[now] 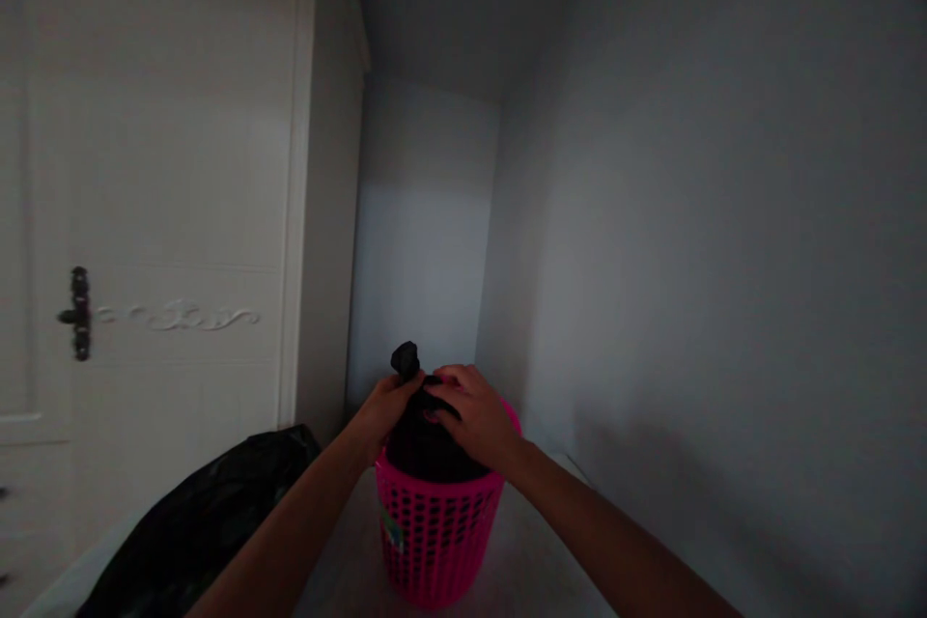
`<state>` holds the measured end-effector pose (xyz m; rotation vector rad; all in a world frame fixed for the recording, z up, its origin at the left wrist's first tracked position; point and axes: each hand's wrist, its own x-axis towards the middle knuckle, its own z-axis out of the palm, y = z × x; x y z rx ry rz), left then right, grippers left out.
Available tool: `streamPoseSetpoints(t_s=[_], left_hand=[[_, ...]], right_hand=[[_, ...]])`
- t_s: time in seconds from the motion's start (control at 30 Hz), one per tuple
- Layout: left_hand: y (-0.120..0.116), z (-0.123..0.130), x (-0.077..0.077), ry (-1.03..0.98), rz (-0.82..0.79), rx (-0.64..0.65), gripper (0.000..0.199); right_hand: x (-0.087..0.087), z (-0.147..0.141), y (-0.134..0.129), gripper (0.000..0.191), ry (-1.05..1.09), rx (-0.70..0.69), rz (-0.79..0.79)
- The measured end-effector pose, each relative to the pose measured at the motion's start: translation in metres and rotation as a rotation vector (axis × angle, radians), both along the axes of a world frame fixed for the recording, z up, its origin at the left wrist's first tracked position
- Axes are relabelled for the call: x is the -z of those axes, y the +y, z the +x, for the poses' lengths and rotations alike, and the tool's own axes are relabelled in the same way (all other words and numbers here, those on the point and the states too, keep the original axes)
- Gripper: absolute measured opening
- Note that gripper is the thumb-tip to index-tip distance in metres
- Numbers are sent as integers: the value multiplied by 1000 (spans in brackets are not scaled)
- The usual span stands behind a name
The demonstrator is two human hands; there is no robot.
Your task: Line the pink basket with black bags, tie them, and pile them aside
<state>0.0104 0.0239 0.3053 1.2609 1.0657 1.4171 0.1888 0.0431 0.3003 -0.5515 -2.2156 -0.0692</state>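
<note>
Pink perforated basket stands upright with a black plastic bag inside — its gathered end poking above the rim. The left hand is clamped around that end; the right hand arches over the bag — fingers apart.

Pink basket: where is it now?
In the head view, the pink basket stands low, near centre, right of the big black bag, with the left hand and right hand at its top.
</note>
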Motion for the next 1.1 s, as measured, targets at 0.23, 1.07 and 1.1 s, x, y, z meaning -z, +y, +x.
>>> streamPoseSetpoints(t_s=[0.23, 1.07, 1.1], left_hand=[[23, -38, 11, 218, 21, -185, 46], [-44, -25, 272, 414, 202, -370, 100], [-43, -22, 279, 409, 225, -381, 103]], right_hand=[[9, 37, -13, 22, 56, -129, -136], [-39, 2, 38, 37, -267, 186, -84], [-51, 8, 40, 38, -205, 218, -51]])
